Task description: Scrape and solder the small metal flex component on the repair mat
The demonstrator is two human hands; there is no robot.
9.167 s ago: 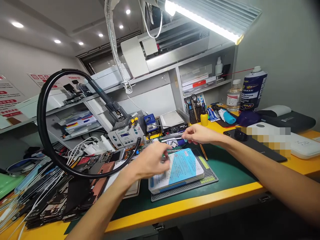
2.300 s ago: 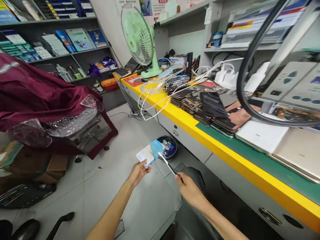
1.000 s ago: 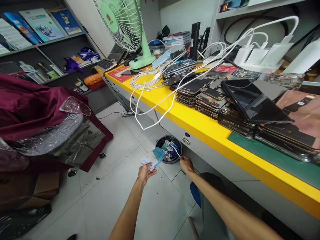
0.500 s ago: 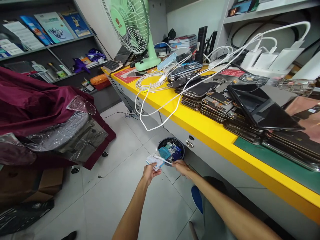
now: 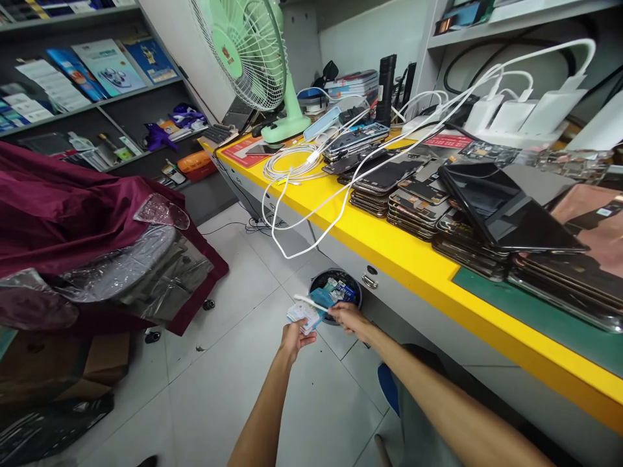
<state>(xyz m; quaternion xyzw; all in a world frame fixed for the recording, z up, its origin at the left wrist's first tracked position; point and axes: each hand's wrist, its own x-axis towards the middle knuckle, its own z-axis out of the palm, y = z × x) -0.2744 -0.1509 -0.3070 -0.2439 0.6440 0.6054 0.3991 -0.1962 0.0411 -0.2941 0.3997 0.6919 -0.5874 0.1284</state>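
My left hand [image 5: 294,338] grips a flat white and pale-blue piece [image 5: 298,312], thumb on top and fingers beneath; its exact kind I cannot make out. Closed around the handle of a slim white brush [image 5: 311,303] is my right hand [image 5: 349,316]. The brush points left, its head just above the flat piece. Both hands are at the near side of a dark round bin [image 5: 359,295] on the floor, full of blue, teal and white scraps [image 5: 344,289].
A yellow-edged bench [image 5: 374,243] runs along the right, with stacked phone parts [image 5: 413,217], a dangling white cable [image 5: 311,250] and a green fan [image 5: 287,117]. A maroon-covered chair [image 5: 87,214] stands left, near a cardboard box [image 5: 97,363]. A blue-edged seat [image 5: 388,389] is below my right arm.
The brush has lifted from lying across the flat piece and its head has shifted up and left. My right hand has risen slightly. The whole view has shifted a little.
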